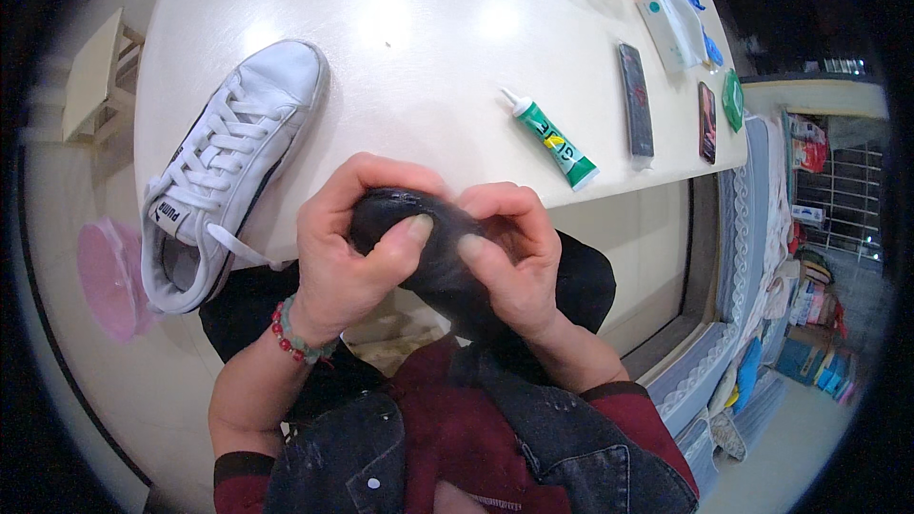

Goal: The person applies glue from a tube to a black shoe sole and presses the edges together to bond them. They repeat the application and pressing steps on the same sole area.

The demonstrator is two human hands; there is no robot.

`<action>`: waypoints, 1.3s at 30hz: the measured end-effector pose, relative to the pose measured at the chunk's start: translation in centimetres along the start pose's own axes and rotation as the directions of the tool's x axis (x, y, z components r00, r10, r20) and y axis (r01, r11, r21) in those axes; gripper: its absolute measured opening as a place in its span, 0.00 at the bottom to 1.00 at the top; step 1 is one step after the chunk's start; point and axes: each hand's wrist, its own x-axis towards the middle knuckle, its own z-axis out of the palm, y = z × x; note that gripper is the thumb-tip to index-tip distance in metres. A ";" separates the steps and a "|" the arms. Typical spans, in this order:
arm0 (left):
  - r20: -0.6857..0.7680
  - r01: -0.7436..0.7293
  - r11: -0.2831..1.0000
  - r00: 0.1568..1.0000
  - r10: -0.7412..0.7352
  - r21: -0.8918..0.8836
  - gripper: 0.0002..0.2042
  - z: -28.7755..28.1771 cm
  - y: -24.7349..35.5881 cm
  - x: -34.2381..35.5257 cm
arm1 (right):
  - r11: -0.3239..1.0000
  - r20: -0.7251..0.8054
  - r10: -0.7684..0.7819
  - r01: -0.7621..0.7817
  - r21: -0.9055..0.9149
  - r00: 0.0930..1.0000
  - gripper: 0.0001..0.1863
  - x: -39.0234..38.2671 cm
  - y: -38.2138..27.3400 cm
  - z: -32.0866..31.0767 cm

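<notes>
Head view: both forearms come up from the lower edge and converge, the left hand (pixel 347 252) curled around the left end of a dark object (pixel 443 262) with thumb on top, the right hand (pixel 519 252) pinching its right side between thumb and bent fingers. Object sits between the two hands, too blurred to identify; white sneaker (pixel 233 148) left of the left hand, green tube (pixel 555 145) beyond the right, on the white table (pixel 419 86).
</notes>
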 end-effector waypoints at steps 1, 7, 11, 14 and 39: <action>0.008 -0.010 1.000 1.000 0.010 -0.009 0.11 -0.1 0.0 0.0 | 1.000 -0.002 -0.001 0.001 -0.002 1.000 0.15 0.0 0.0 0.1; 0.036 -0.012 0.999 0.999 0.014 -0.042 0.11 -0.2 -0.2 0.3 | 1.000 -0.013 -0.020 0.020 -0.018 1.000 0.15 0.1 0.0 0.1; 0.049 0.001 0.996 0.999 0.004 -0.089 0.11 0.0 -0.2 0.4 | 1.000 -0.032 0.015 -0.015 -0.028 0.999 0.15 -0.1 -0.2 0.0; 0.055 0.005 0.996 0.998 0.000 -0.085 0.11 0.0 -0.2 0.5 | 1.000 -0.045 0.022 -0.022 -0.017 0.999 0.14 -0.1 -0.4 0.2; 0.051 -0.021 0.973 0.998 0.034 -0.228 0.11 -0.2 -0.9 0.9 | 0.994 -0.004 -0.016 0.015 -0.109 1.000 0.16 0.1 -0.7 0.2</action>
